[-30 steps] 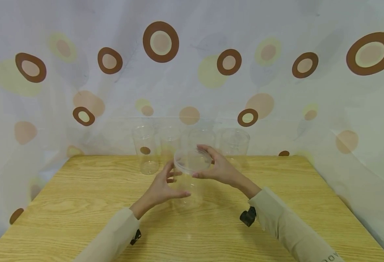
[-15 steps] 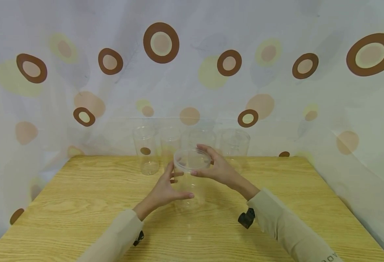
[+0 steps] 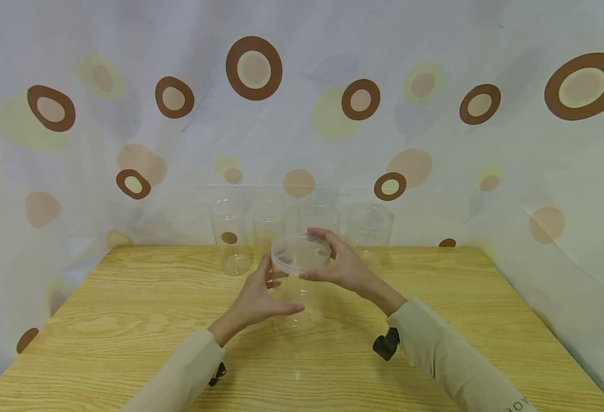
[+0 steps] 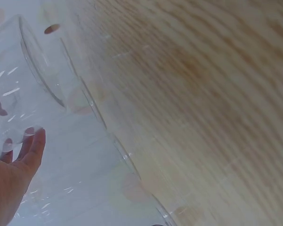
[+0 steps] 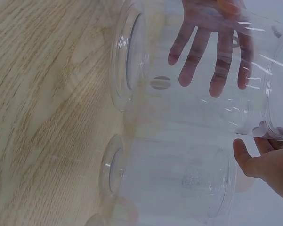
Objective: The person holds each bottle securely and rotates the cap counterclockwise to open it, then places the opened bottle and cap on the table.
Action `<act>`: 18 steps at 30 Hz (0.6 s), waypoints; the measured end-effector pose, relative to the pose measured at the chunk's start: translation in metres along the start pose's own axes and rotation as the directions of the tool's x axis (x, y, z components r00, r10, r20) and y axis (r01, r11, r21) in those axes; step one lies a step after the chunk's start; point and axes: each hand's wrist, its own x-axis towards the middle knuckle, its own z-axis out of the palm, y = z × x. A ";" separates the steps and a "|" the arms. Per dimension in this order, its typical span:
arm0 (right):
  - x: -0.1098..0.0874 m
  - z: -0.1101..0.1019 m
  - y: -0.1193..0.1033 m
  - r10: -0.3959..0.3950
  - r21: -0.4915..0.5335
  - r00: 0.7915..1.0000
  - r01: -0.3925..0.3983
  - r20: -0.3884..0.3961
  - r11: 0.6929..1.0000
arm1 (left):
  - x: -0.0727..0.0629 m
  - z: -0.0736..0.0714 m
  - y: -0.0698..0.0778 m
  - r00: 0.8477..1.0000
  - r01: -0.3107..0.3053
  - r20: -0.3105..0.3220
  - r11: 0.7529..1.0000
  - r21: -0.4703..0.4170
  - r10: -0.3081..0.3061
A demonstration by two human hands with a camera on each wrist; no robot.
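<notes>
A clear round jar [image 3: 302, 306] stands upright on the wooden table, in the middle of the head view. My left hand [image 3: 255, 300] holds its wall from the left, thumb in front and fingers round the back. Through the clear wall, the left hand's spread fingers [image 5: 198, 56] show in the right wrist view. On top sits a clear lid [image 3: 300, 254], slightly tilted; whether it is seated on the jar I cannot tell. My right hand [image 3: 345, 266] grips the lid's edge from the right, thumb in front.
Several clear jars stand in a row at the table's back edge, among them a narrow jar [image 3: 232, 240] on the left and a wide jar [image 3: 370, 229] on the right. Behind the table [image 3: 126, 320] hangs a patterned curtain [image 3: 302, 131].
Over the last second my left hand shifts slightly right around the jar. My right hand and the lid move slightly left, and the lid's tilt changes a little.
</notes>
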 end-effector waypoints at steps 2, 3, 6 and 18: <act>0.000 0.000 0.000 -0.009 0.006 1.000 0.009 0.004 1.000 | -0.001 -0.001 0.008 1.000 0.001 0.003 1.000 -0.003 -0.001; 0.000 -0.001 0.001 -0.014 0.008 1.000 0.014 0.006 1.000 | -0.002 -0.002 0.012 1.000 0.000 0.005 1.000 -0.006 0.000; 0.000 -0.002 0.001 -0.034 0.014 0.999 0.033 0.015 0.999 | -0.002 -0.003 0.012 1.000 -0.013 0.010 1.000 -0.007 0.013; 0.005 -0.006 0.004 -0.129 0.052 0.990 0.127 0.048 0.991 | 0.001 -0.008 0.015 1.000 -0.017 0.011 1.000 0.000 0.017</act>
